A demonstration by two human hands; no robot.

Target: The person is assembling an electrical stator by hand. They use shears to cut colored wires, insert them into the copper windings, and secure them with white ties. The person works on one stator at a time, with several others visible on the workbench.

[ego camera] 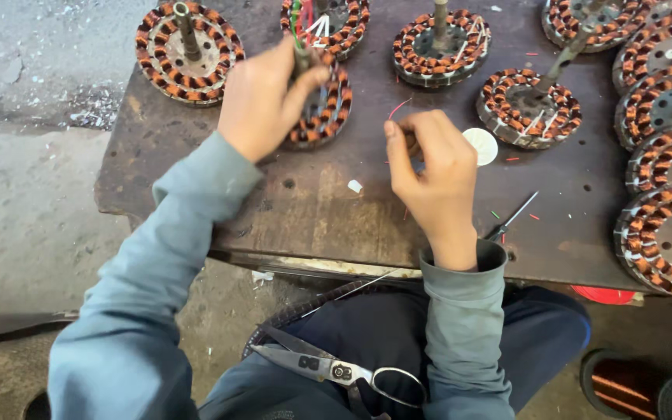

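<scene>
Scissors [336, 370] lie closest to the lens, resting across the person's lap on dark trousers, blades pointing left, one loop handle on the right. Just above them, both grey-blue sleeves reach up onto a worn, dark metal workbench [313, 210].

Left hand [262, 101] now: it is clamped around the shaft of a copper-wound stator [322, 109], thumb across the top, tipping the stator up on its edge near the back of the bench. Red and green lead wires [299, 19] sprout up above the fist. A firm, closed hold on that part.

Right hand [429, 167] sits near the middle of the bench, just right of the tilted stator and apart from it. Fingers are curled in tight, thumb and forefinger pinched on something small; a thin red wire [398, 107] curves out from the fingertips toward the stator, though what exactly sits in the pinch is too small to tell.

Around the hands, plenty more: a stator with a shaft [189, 50] at back left, another [441, 47] at back centre, one [529, 107] to the right, and a stacked crowd of them [666, 179] along the right edge. A white disc [482, 146] lies just beside the right hand, a small screwdriver [511, 218] near the wrist, and short wire clippings dot the surface. Copper wire spools [624, 385] sit on the floor at lower right.
</scene>
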